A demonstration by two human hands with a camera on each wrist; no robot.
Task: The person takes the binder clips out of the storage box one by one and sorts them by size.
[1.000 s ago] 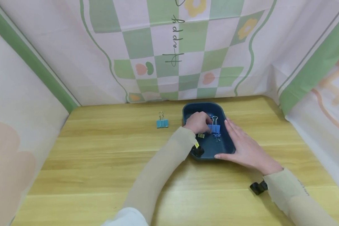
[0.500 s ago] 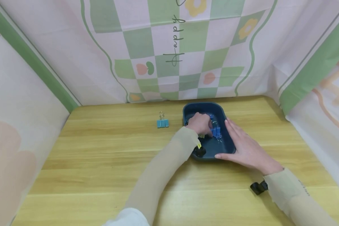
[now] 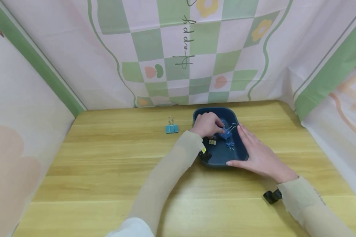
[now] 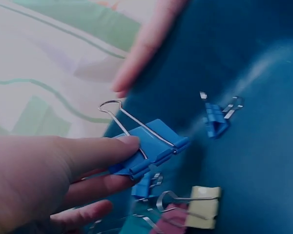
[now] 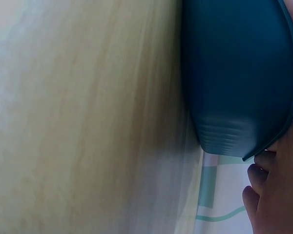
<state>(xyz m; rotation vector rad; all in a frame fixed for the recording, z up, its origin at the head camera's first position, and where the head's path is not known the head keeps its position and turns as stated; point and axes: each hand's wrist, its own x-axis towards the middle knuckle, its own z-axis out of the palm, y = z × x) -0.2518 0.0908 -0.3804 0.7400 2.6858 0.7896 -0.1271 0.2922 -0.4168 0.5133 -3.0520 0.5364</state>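
My left hand (image 3: 207,125) is inside the dark blue tray (image 3: 221,161), pinching a large blue binder clip (image 4: 158,139) between thumb and fingers. This clip is tilted, its wire handle leaning toward the right rim in the head view. Below it in the left wrist view lie a yellow binder clip (image 4: 203,207), a pink clip (image 4: 173,219) and a small blue clip (image 4: 142,186). Another small blue binder clip (image 4: 216,121) lies apart on the tray floor. My right hand (image 3: 259,156) rests against the tray's right side with straight fingers, its thumb at the near rim.
A teal binder clip (image 3: 172,128) stands on the wooden table (image 3: 106,164) left of the tray. A patterned cloth (image 3: 175,49) hangs right behind the table, with more cloth at both sides. Black wrist cameras (image 3: 272,197) stick out from the sleeves.
My left hand dips lower into the tray with the large blue clip, then comes up slightly, the clip's handle swinging from upright to leaning right. My right hand stays in place.
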